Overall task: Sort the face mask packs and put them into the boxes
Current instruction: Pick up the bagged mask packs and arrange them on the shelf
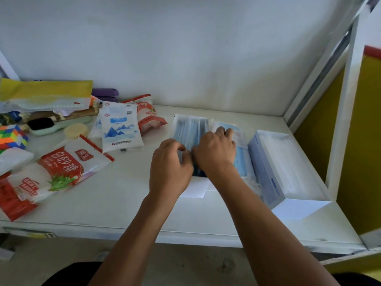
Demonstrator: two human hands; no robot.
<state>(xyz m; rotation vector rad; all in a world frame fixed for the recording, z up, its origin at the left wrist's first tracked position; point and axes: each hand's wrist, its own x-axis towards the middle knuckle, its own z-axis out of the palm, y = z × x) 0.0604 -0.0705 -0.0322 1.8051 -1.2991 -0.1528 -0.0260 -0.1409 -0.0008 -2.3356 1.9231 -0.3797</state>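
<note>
- Left grip (171,162) and right grip (214,149): how do they stand?
- Knuckle to knuckle, fingers bent, both low over the open white cardboard box (176,120). The right grip curls over a loose pale-blue mask pack (240,159) that runs out past its right side. What the left grip pinches I cannot tell.
- And the rest of the packs?
- The blue plastic-wrapped face mask packs (189,131) stand in that box, under and just beyond both grips, with their long axis running away from the person. A second white-and-blue cardboard box (266,172) lies parallel on the white desk (123,193), further right and nearer the right grip.
- Anything hidden?
- All the fingertips, and the box's near end under the wrists. The second box's inside is too washed out to read.
</note>
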